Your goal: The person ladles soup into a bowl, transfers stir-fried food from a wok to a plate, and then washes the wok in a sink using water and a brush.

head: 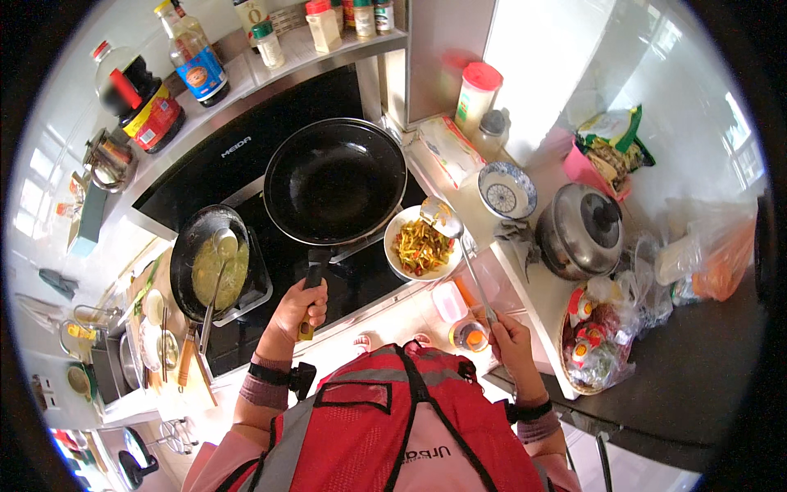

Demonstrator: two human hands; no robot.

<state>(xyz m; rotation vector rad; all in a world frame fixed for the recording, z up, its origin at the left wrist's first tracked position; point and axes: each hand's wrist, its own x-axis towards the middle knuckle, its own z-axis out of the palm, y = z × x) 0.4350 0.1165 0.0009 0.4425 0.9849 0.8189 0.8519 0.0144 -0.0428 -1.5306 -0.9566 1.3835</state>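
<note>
My left hand (301, 309) grips the handle of a black wok (335, 181), which sits on the glass cooktop with only an oily sheen inside. In my right hand (510, 345) is the long handle of a metal ladle (441, 216). The ladle's bowl, smeared with sauce, hangs over the rim of a white bowl (393, 229). Shredded vegetables with red pieces (424, 249) fill this bowl, which stands at the cooktop's right front corner.
A second pan (184, 264) holds yellowish soup and a ladle (212, 295) at left. Sauce bottles (197, 64) and seasoning jars (324, 27) line the back shelf. To the right are a patterned bowl (507, 190), a lidded pot (575, 237) and a basket of packets (596, 344).
</note>
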